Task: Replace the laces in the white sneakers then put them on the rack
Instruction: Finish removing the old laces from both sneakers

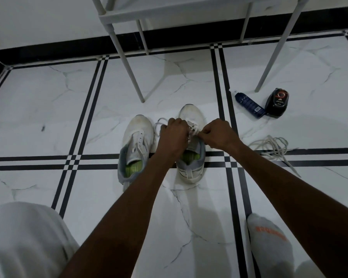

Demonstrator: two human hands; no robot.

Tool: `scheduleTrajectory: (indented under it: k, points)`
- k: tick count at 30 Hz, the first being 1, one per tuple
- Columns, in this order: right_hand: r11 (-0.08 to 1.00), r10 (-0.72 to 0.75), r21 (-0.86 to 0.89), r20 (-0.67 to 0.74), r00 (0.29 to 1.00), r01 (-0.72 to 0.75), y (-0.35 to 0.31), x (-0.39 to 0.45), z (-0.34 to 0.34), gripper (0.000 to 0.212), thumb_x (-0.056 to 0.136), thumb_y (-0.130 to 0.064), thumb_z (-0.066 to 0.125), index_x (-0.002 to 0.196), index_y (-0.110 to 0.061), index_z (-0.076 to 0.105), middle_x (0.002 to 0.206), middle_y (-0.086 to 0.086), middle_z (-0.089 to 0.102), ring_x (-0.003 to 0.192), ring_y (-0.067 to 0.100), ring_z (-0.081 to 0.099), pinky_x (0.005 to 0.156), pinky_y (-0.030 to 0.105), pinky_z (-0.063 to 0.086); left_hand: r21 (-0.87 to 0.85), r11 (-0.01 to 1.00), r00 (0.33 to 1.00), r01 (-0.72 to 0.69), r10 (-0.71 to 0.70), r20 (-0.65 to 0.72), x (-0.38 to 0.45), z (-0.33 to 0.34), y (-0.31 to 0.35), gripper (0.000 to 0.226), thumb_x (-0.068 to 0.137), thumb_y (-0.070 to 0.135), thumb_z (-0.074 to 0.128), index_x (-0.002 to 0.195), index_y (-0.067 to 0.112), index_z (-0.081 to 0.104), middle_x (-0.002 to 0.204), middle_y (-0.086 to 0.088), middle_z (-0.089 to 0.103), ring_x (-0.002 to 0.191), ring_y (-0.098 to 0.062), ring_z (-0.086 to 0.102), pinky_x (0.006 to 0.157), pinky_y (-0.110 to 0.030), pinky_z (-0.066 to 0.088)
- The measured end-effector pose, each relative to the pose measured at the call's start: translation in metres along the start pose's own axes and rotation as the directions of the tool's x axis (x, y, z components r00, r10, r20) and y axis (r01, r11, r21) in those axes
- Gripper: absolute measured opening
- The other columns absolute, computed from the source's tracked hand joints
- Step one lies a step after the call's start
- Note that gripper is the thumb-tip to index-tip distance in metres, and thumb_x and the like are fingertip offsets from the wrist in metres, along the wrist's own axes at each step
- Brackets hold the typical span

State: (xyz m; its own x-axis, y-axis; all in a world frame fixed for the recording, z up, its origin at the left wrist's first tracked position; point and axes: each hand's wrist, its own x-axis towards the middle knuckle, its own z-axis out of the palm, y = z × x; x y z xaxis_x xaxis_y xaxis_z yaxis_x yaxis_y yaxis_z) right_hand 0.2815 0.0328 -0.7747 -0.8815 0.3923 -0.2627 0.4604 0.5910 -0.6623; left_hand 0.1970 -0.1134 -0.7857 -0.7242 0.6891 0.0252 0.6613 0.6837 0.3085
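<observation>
A: Entry, head view. I have two white low-top sneakers with grey collars and green insoles side by side on the white marble-pattern floor tiles [48, 109], toes toward the rack. The left white sneaker [136, 145] has bare eyelets and its tongue showing; toe cap looks scuffed and slightly yellowed.

B: And the other one?

A: The right white sneaker [191, 117] is partly laced: a white flat lace [192, 128] crosses the upper eyelets, and a loop of it arcs over the floor between the two toes. Same dull scuffing on the toe.

B: Hand states?

A: My left hand [174, 133] is curled over the throat of the right sneaker, fingers closed on the lace. My right hand [217, 134] is fisted beside it, pinching the lace near the tongue. The two hands sit close together, almost touching.

B: Anything else logged?

A: A loose tangle of white cord laces [273, 146] lies on the floor right of the sneakers, well apart from them. Further back, a dark blue bottle lying on its side [249, 105] touches a black shoe-polish container with a red mark [277, 103]. The white metal rack's legs [132, 71] stand just beyond the toes. My white-socked foot [269, 243] is at lower right.
</observation>
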Motion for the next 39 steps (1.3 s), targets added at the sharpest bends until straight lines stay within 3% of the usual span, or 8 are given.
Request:
scheduleTrajectory:
  k: [3, 6, 9, 17, 20, 27, 33, 39]
  points:
    - [1.0, 0.023, 0.018, -0.018, 1.0, -0.022, 0.002, -0.001, 0.001, 0.033, 0.088, -0.026, 0.069, 0.073, 0.003, 0.074, 0.071, 0.017, 0.072, 0.065, 0.029, 0.07, 0.069, 0.038, 0.058, -0.277, 0.942, 0.949, 0.188, -0.246, -0.196, 0.002, -0.006, -0.018, 0.017, 0.086, -0.006, 0.059, 0.102, -0.004, 0.064, 0.108, -0.023, 0.062, 0.107, -0.041, 0.054, 0.094, -0.049, 0.043]
    - [0.999, 0.032, 0.018, -0.022, 0.999, -0.032, 0.002, -0.001, 0.003, 0.032, 0.087, -0.027, 0.069, 0.073, 0.002, 0.075, 0.071, 0.016, 0.073, 0.063, 0.026, 0.07, 0.067, 0.034, 0.059, -0.375, 0.898, 0.881, 0.23, -0.356, -0.311, -0.007, -0.004, -0.029, 0.034, 0.092, 0.028, 0.069, 0.113, 0.004, 0.056, 0.119, -0.018, 0.052, 0.112, -0.034, 0.045, 0.096, -0.04, 0.038]
    - [0.999, 0.029, -0.015, -0.018, 0.999, -0.029, -0.002, 0.0, 0.003, 0.033, 0.085, -0.029, 0.069, 0.068, -0.001, 0.073, 0.064, 0.015, 0.071, 0.061, 0.024, 0.069, 0.065, 0.036, 0.06, -0.423, 0.891, 0.922, 0.163, -0.29, -0.257, -0.021, 0.002, -0.011, 0.051, 0.084, 0.057, 0.072, 0.108, 0.016, 0.053, 0.111, 0.0, 0.05, 0.102, -0.019, 0.05, 0.081, -0.029, 0.044]
    - [0.964, 0.18, 0.203, -0.036, 0.983, -0.169, 0.025, 0.004, 0.003, 0.033, 0.078, -0.003, 0.076, 0.11, -0.001, 0.067, 0.11, 0.021, 0.066, 0.072, 0.023, 0.071, 0.056, 0.031, 0.061, -0.66, 0.703, 0.897, 0.265, -0.43, -0.098, -0.039, 0.022, -0.018, 0.011, 0.092, 0.025, 0.07, 0.088, 0.016, 0.066, 0.077, 0.003, 0.069, 0.071, -0.013, 0.068, 0.063, -0.038, 0.058]
    - [0.994, -0.013, -0.107, -0.111, 0.994, 0.001, 0.014, 0.008, 0.008, 0.054, 0.074, 0.002, 0.074, 0.125, -0.013, 0.063, 0.124, 0.016, 0.053, 0.106, 0.03, 0.058, 0.084, 0.039, 0.055, -0.714, 0.647, 0.882, 0.269, -0.463, -0.087, -0.041, 0.025, -0.015, 0.01, 0.088, 0.019, 0.076, 0.088, 0.011, 0.07, 0.077, 0.002, 0.071, 0.07, -0.007, 0.067, 0.069, -0.035, 0.058]
    - [0.827, -0.307, -0.484, 0.039, 0.951, 0.287, -0.024, 0.006, 0.03, 0.022, 0.094, -0.023, 0.058, 0.106, -0.017, 0.075, 0.115, 0.008, 0.058, 0.11, 0.029, 0.05, 0.087, 0.04, 0.043, -0.799, 0.536, 0.895, 0.274, -0.447, 0.007, -0.045, 0.023, -0.012, 0.011, 0.091, 0.027, 0.073, 0.091, 0.016, 0.074, 0.082, 0.001, 0.075, 0.077, -0.018, 0.074, 0.067, -0.051, 0.063]
    - [0.982, -0.061, -0.185, -0.51, 0.858, -0.04, 0.024, 0.019, 0.002, 0.017, 0.088, -0.003, 0.058, 0.078, 0.004, 0.068, 0.085, 0.02, 0.065, 0.083, 0.032, 0.064, 0.083, 0.036, 0.049, -0.773, 0.573, 0.88, 0.273, -0.474, -0.041, -0.047, 0.022, -0.012, 0.013, 0.091, 0.023, 0.073, 0.085, 0.012, 0.07, 0.076, 0.005, 0.069, 0.071, -0.003, 0.066, 0.066, -0.031, 0.06]
    - [0.952, -0.285, -0.161, -0.146, 0.947, 0.262, -0.001, 0.007, 0.03, 0.014, 0.087, -0.025, 0.07, 0.094, -0.016, 0.077, 0.108, 0.007, 0.066, 0.108, 0.023, 0.057, 0.094, 0.034, 0.042, -0.756, 0.612, 0.888, 0.23, -0.449, -0.093, -0.044, 0.026, -0.011, 0.009, 0.09, 0.018, 0.074, 0.083, 0.013, 0.071, 0.074, 0.006, 0.07, 0.069, 0.0, 0.066, 0.066, -0.015, 0.053]
